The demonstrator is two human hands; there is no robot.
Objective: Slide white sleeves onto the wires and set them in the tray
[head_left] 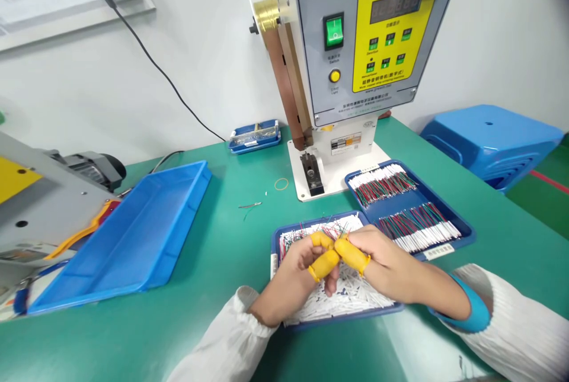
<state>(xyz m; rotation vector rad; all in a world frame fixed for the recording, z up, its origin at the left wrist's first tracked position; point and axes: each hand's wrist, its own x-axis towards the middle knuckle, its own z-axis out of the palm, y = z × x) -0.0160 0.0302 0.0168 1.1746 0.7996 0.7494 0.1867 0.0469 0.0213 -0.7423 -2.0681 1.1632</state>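
Observation:
My left hand (306,263) and my right hand (382,257) meet over a blue tray (278,234). Yellow finger cots cover the thumbs and index fingers, which are closed in a pinch, tip against tip. Whatever they pinch is hidden behind the cots. Thin red and green wires (333,229) show just beyond the fingertips; whether they are held or lie in the tray I cannot tell. Below my hands the tray is full of white sleeve-like pieces (355,296). A second blue tray (377,207), at the right, carries two rows of wires with white ends.
Behind the trays stands a grey copper-strip crimping machine (317,115), its press (312,175) close to the table. A rubber band (281,184) and a loose wire (249,205) lie left of it. A large blue tray (128,240) sits left; a blue stool (489,133) stands right.

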